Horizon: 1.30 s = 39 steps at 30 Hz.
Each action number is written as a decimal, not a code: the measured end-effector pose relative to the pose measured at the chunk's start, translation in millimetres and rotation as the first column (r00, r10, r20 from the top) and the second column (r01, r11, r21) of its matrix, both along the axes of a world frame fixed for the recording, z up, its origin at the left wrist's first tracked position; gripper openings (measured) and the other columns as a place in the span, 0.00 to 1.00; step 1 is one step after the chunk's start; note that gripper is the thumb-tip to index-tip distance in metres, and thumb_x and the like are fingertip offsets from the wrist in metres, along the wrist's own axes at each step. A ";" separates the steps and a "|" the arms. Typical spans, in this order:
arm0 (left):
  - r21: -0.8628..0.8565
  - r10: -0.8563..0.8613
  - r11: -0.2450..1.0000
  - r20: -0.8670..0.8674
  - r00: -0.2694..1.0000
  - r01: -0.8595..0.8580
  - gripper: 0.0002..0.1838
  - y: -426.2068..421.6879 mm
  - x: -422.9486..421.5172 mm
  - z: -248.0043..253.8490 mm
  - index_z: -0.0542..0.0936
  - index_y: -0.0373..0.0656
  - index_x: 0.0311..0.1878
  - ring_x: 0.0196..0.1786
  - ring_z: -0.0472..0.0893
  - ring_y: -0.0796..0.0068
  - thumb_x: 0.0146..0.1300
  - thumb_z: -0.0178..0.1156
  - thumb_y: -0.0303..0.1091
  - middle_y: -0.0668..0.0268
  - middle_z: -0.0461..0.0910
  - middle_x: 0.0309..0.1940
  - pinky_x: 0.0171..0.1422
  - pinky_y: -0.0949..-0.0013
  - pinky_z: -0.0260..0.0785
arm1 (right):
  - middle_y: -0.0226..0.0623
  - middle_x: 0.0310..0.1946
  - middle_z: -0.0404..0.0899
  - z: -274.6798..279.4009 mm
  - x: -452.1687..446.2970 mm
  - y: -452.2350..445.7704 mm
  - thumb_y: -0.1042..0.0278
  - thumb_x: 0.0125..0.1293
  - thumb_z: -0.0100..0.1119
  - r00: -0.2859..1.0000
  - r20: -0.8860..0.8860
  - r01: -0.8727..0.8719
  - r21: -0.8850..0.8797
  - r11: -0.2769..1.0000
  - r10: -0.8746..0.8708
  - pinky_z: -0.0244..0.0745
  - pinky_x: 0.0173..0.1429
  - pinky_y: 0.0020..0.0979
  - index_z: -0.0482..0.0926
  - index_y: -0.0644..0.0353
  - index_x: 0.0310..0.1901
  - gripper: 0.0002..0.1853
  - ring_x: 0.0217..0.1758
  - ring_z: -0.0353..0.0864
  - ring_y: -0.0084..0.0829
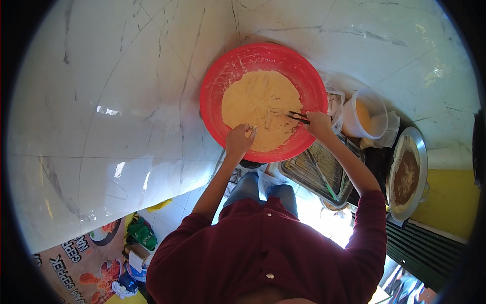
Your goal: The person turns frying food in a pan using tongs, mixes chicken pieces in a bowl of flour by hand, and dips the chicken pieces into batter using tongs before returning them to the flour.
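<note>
A large red basin (315, 96) holds a broad heap of pale yellow flour (263, 96), with lumps and hollows around its middle. My right hand (319, 125) comes over the basin's right rim, closed around black tongs (297, 117) whose tips point left, low over the flour. At the basin's near left edge, my left hand (239, 142) has its fingers curled together just over the flour. Whatever lies between those fingertips is too small to name.
Right of the basin stand a clear plastic tub (365, 114) with orange contents, a wire rack on a tray (324, 167), and a wide metal pan (422, 172) with brown contents. Marbled walls (147, 91) rise behind and to the left.
</note>
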State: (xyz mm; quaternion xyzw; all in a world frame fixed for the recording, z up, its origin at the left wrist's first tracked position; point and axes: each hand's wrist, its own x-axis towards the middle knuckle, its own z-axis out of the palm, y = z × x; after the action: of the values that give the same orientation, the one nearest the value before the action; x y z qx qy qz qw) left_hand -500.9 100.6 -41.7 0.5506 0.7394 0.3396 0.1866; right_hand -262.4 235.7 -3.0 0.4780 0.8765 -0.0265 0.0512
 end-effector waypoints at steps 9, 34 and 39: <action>-0.011 -0.008 1.000 0.022 1.000 0.008 0.15 -0.1 -0.8 -1.1 0.78 0.38 0.29 0.34 0.78 0.61 0.55 0.57 0.43 0.58 0.78 0.28 0.40 0.63 0.69 | 0.38 0.20 0.77 58.2 24.5 -28.5 0.52 0.45 0.63 0.963 -0.179 0.169 -0.189 0.967 -0.203 0.71 0.32 0.37 0.81 0.54 0.32 0.16 0.27 0.78 0.38; -0.008 0.016 1.000 0.000 1.000 -0.016 0.16 -0.4 4.0 3.0 0.78 0.38 0.30 0.32 0.79 0.61 0.56 0.56 0.44 0.57 0.79 0.28 0.38 0.64 0.70 | 0.23 0.11 0.66 26.1 79.6 -82.3 0.62 0.56 0.60 0.244 -0.436 0.169 -0.860 0.481 -0.866 0.46 0.13 0.18 0.77 0.62 0.21 0.13 0.08 0.58 0.13; -0.005 0.033 0.999 -0.003 0.999 -0.033 0.16 -0.4 3.9 -1.1 0.78 0.38 0.31 0.32 0.79 0.61 0.56 0.56 0.44 0.57 0.79 0.28 0.38 0.64 0.70 | 0.24 0.13 0.67 16.3 83.1 -80.4 0.62 0.56 0.59 0.248 -0.442 0.132 -0.866 0.482 -0.862 0.47 0.13 0.18 0.78 0.62 0.24 0.12 0.09 0.58 0.13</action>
State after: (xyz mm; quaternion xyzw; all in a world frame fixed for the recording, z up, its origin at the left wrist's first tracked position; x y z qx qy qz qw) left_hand -497.0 100.2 -42.8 0.5384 0.7494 0.3400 0.1814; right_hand -179.3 155.3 13.3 0.6138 0.4604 -0.5956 -0.2376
